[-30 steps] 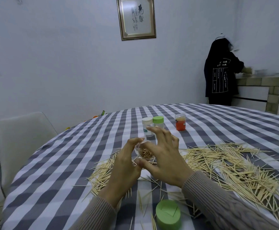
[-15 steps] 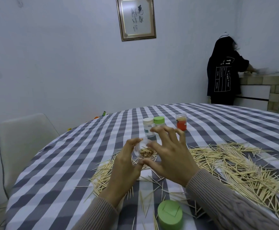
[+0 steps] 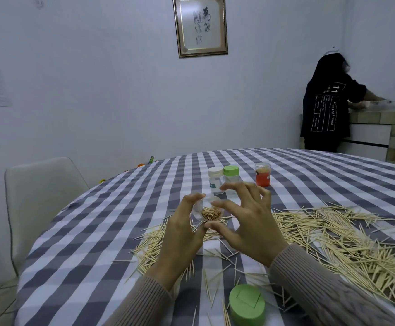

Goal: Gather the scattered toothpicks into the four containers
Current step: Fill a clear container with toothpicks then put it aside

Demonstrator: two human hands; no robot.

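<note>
1. Cradling a small clear plastic jar (image 3: 207, 211), part-filled with toothpicks, the left hand (image 3: 182, 234) curls round it above the bench (image 3: 78, 243).
2. Right hand (image 3: 250, 222) hovers beside it, fingers spread, empty.
3. Loose wooden toothpicks (image 3: 332, 236) lie mostly rightward, nearer that hand.

sleeves: ribbed knit, grey-brown (both arms) | left hand (image 3: 180, 241) bare | right hand (image 3: 250, 231) bare

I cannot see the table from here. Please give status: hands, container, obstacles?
Left hand grips clear container, part-filled. Right hand at its mouth, grip unclear. Toothpicks mostly scattered. Green lid near wrists.
</note>
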